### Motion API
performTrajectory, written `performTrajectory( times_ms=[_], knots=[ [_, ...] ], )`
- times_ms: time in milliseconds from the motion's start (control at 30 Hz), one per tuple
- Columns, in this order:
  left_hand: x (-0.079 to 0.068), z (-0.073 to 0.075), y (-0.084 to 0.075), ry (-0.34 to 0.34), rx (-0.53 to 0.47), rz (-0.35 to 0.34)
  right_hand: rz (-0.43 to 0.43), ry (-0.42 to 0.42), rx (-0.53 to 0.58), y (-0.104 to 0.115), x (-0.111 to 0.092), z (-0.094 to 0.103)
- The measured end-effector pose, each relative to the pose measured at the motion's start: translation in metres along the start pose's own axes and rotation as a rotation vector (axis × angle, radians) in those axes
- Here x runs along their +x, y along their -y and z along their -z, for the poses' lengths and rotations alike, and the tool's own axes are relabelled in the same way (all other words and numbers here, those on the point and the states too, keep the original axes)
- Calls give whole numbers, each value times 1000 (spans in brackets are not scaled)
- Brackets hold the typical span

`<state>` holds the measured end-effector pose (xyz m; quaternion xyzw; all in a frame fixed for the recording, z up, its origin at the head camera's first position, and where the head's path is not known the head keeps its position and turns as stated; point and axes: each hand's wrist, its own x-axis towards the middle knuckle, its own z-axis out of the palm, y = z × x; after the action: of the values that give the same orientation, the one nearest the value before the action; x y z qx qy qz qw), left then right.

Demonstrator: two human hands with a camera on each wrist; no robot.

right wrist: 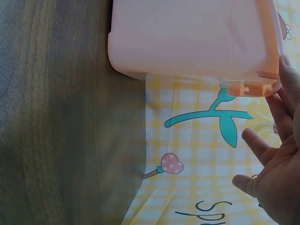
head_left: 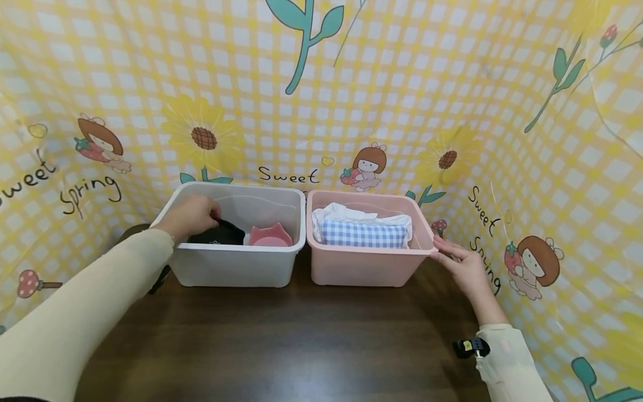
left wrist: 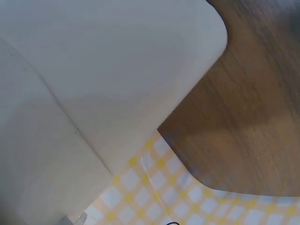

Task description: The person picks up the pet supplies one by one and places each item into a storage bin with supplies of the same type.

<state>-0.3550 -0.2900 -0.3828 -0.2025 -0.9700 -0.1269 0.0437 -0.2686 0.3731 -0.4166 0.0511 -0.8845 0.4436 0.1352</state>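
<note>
My left hand [head_left: 193, 215] reaches over the left rim into a light grey bin [head_left: 233, 268]. Its fingertips pinch the top of a black fabric item [head_left: 223, 233] with a small white print; the bin's front wall hides the lower part. Beside that item sits a pink bowl [head_left: 270, 235] with cat-ear points. At the pink bin [head_left: 366, 269], my right hand [head_left: 462, 265] holds the right rim between thumb and forefinger, the other fingers spread away. Inside this bin lies a blue-and-white checked cloth item [head_left: 364, 233] with a ruffled white edge.
Both bins stand side by side at the back of a dark wooden table [head_left: 301, 340]. A yellow checked sheet [head_left: 321, 128] with printed flowers and figures hangs behind and at both sides. The left wrist view shows mostly the grey bin's outer wall [left wrist: 117, 70].
</note>
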Motion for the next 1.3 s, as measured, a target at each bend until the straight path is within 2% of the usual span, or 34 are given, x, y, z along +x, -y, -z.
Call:
performTrajectory(
  times_ms=[300,633,900,1133,1300],
  knots=[
    [-4,-1,4,-1,-2,66,26,3,5,7,-3,-2],
    [-2,3,2,9,-67,115,26,-18,-6,6,1,-2],
    [-2,6,4,15,-62,120,21,-20,12,9,1,-4],
    [-6,4,9,34,-60,159,12,-1,19,9,-1,-4],
    [1,5,8,37,-86,130,-3,9,24,9,-3,1]
  ],
)
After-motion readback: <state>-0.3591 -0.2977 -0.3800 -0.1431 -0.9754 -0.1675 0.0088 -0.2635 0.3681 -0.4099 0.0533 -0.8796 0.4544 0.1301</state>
